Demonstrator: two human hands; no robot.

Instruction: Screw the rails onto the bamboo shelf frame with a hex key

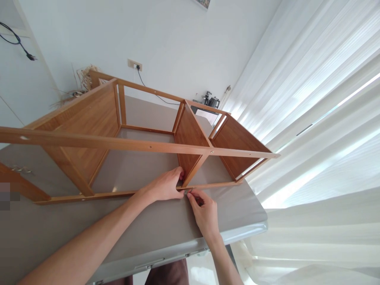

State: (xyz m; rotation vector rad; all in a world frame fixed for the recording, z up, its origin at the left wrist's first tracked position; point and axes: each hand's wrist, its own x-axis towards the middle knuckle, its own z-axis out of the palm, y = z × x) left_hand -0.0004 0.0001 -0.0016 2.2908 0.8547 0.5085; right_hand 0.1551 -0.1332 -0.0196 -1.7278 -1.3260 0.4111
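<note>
A wooden shelf unit (139,144) lies on its side on a grey-topped table, its shelf boards standing upright. My left hand (168,185) grips the near lower rail where the middle shelf board (192,128) meets it. The thumb lies outside the rail and the fingers reach inside the frame. Close to that thumb, my right hand (204,209) pinches a small metal screw (186,192) against the outer face of the rail. The fingertips partly cover the screw. Several holes or screw heads dot the upper near rail (130,143).
The table (142,225) has a rounded right corner. Small metal pieces (22,170) lie at its left. White curtains (320,170) hang close on the right. Behind the unit are a kettle (213,102), a wall socket (135,64) with a cord, and dried stalks (86,79).
</note>
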